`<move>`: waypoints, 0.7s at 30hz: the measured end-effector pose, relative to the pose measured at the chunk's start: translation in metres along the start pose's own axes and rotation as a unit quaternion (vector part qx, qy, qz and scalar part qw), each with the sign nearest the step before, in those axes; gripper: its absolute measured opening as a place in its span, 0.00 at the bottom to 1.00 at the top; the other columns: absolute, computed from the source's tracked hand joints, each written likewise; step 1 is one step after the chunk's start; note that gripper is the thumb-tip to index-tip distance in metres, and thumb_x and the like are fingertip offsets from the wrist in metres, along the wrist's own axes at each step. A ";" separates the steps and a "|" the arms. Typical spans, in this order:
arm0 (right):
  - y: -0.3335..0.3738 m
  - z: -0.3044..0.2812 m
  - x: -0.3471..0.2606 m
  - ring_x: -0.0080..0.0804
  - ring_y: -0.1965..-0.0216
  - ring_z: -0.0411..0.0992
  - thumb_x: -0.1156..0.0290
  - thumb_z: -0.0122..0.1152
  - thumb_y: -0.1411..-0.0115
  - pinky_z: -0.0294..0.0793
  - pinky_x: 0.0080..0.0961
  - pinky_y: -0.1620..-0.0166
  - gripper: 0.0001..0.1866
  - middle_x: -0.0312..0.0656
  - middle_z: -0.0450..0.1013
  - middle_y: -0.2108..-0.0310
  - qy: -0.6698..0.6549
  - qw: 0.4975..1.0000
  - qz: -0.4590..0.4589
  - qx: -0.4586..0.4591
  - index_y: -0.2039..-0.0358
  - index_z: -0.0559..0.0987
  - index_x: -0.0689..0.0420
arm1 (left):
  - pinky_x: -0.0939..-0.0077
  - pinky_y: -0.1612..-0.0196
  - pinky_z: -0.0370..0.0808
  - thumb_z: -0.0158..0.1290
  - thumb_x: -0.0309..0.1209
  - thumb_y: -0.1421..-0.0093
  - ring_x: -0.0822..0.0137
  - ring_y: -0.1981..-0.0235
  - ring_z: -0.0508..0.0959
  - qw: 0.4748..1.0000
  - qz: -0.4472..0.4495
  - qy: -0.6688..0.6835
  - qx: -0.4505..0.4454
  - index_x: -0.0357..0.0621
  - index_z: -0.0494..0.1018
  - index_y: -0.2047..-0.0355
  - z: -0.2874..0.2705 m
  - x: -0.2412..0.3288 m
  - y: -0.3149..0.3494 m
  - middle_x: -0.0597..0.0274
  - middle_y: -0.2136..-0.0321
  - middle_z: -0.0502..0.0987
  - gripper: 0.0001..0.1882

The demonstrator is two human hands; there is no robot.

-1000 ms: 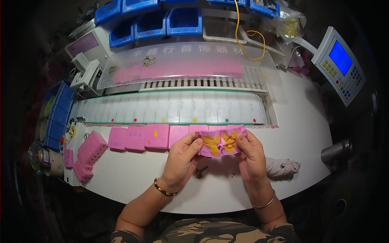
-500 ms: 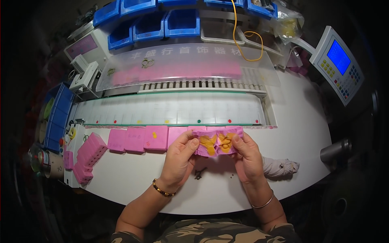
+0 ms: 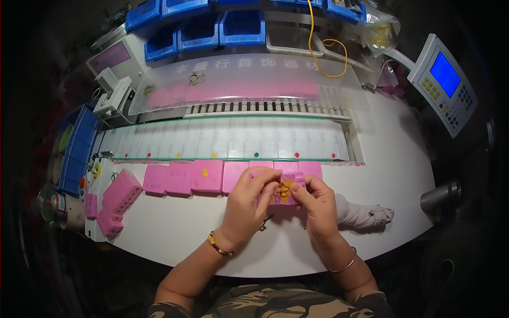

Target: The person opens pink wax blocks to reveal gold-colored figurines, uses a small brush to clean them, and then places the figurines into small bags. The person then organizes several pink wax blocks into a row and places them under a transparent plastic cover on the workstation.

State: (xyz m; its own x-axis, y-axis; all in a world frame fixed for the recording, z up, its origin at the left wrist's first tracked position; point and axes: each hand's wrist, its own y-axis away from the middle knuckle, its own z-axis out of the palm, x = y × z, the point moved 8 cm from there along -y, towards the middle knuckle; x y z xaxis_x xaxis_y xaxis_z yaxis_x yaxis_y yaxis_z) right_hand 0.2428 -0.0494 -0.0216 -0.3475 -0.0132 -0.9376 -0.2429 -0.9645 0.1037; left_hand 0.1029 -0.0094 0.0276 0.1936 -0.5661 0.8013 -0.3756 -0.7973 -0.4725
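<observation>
Left fingers (image 3: 261, 179) now cover mould (image 3: 296, 178) (partly).

The single head view looks down from above the wearer's own body, upright, facing forward across the white table (image 3: 175, 228). The camouflage clothing (image 3: 286, 305) is nearest, cut by the lower edge; the left hand (image 3: 243, 201) and right hand (image 3: 319, 206) come near the middle, and the blue bins (image 3: 243, 40) lie farther off, at the top. The wide fisheye bows straight edges, and its corners darken to black.
</observation>
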 end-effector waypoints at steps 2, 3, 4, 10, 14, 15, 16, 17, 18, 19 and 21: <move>0.001 -0.001 -0.001 0.10 0.75 0.63 0.71 0.60 0.38 0.63 0.10 0.72 0.05 0.29 0.72 0.73 0.018 1.000 -0.011 -0.006 0.65 0.77 0.59 | 0.77 0.60 0.77 0.54 0.19 0.42 0.67 0.65 0.79 0.997 -0.056 0.052 -0.028 0.36 0.76 0.57 -0.002 -0.012 -0.002 0.55 0.61 0.76 0.12; 0.001 -0.001 -0.002 0.10 0.75 0.63 0.72 0.60 0.38 0.62 0.10 0.71 0.04 0.28 0.71 0.74 0.035 0.999 -0.025 -0.022 0.65 0.77 0.59 | 0.77 0.60 0.77 0.54 0.19 0.42 0.67 0.65 0.79 0.997 -0.058 0.052 -0.027 0.36 0.76 0.57 -0.004 -0.012 -0.003 0.55 0.61 0.76 0.12; 0.002 0.001 -0.003 0.10 0.74 0.63 0.73 0.60 0.38 0.62 0.10 0.71 0.04 0.28 0.70 0.74 0.052 0.997 -0.039 -0.037 0.66 0.76 0.60 | 0.78 0.60 0.77 0.55 0.20 0.42 0.67 0.64 0.79 0.995 -0.069 0.062 -0.029 0.36 0.77 0.58 -0.006 -0.012 -0.004 0.55 0.62 0.77 0.11; 0.002 0.007 -0.010 0.11 0.73 0.64 0.77 0.59 0.38 0.63 0.10 0.69 0.02 0.29 0.70 0.73 0.065 0.994 -0.046 -0.076 0.66 0.76 0.61 | 0.77 0.60 0.77 0.58 0.20 0.45 0.67 0.64 0.80 0.998 -0.049 0.042 -0.027 0.36 0.78 0.60 -0.011 -0.012 -0.004 0.56 0.63 0.79 0.11; 0.001 0.011 -0.014 0.11 0.73 0.64 0.77 0.59 0.39 0.63 0.10 0.69 0.03 0.29 0.70 0.73 0.070 0.992 -0.063 -0.089 0.66 0.76 0.61 | 0.76 0.59 0.77 0.59 0.20 0.47 0.67 0.63 0.80 0.998 -0.038 0.053 -0.009 0.36 0.79 0.62 -0.013 -0.012 -0.002 0.56 0.64 0.79 0.11; 0.001 0.010 -0.013 0.11 0.73 0.64 0.77 0.59 0.39 0.63 0.10 0.69 0.03 0.29 0.70 0.73 0.068 0.992 -0.063 -0.089 0.65 0.76 0.62 | 0.76 0.59 0.77 0.59 0.20 0.47 0.67 0.63 0.80 0.998 -0.039 0.053 -0.008 0.36 0.79 0.62 -0.012 -0.011 -0.003 0.56 0.64 0.79 0.11; 0.001 0.010 -0.013 0.11 0.73 0.64 0.77 0.59 0.39 0.63 0.10 0.69 0.03 0.29 0.70 0.73 0.066 0.992 -0.063 -0.089 0.65 0.76 0.62 | 0.76 0.60 0.78 0.59 0.20 0.47 0.66 0.64 0.81 0.997 -0.040 0.065 -0.003 0.36 0.79 0.63 -0.013 -0.010 -0.005 0.55 0.65 0.79 0.10; 0.001 0.009 -0.013 0.11 0.73 0.64 0.77 0.59 0.39 0.63 0.10 0.69 0.03 0.29 0.70 0.73 0.067 0.992 -0.063 -0.090 0.65 0.76 0.62 | 0.75 0.61 0.78 0.59 0.21 0.47 0.65 0.66 0.81 0.996 -0.040 0.076 0.002 0.36 0.79 0.63 -0.013 -0.010 -0.005 0.55 0.66 0.79 0.09; 0.001 0.008 -0.012 0.11 0.73 0.64 0.77 0.60 0.39 0.63 0.10 0.69 0.03 0.29 0.70 0.73 0.064 0.993 -0.055 -0.086 0.65 0.76 0.61 | 0.75 0.61 0.78 0.59 0.21 0.47 0.65 0.66 0.81 0.996 -0.041 0.076 0.003 0.36 0.79 0.63 -0.013 -0.009 -0.005 0.55 0.66 0.79 0.09; 0.001 0.008 -0.012 0.11 0.73 0.64 0.76 0.60 0.39 0.63 0.11 0.70 0.03 0.29 0.70 0.74 0.061 0.994 -0.047 -0.082 0.66 0.76 0.61 | 0.76 0.61 0.78 0.59 0.21 0.47 0.66 0.66 0.81 0.996 -0.040 0.077 0.006 0.35 0.79 0.64 -0.013 -0.009 -0.005 0.55 0.66 0.79 0.09; 0.001 0.008 -0.012 0.11 0.73 0.64 0.76 0.60 0.39 0.63 0.11 0.70 0.03 0.29 0.70 0.74 0.059 0.994 -0.039 -0.084 0.66 0.77 0.61 | 0.76 0.61 0.79 0.58 0.20 0.47 0.66 0.66 0.81 0.996 -0.039 0.077 0.010 0.35 0.79 0.64 -0.014 -0.009 -0.005 0.55 0.66 0.79 0.09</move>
State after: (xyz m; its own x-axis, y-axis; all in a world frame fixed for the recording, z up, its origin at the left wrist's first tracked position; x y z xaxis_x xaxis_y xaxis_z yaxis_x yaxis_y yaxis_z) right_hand 0.2398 -0.0487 -0.0076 -0.2232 0.0429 -0.9738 -0.1074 -0.9940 -0.0192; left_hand 0.0908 0.0024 0.0280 0.0787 -0.4649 0.8819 -0.3462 -0.8423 -0.4132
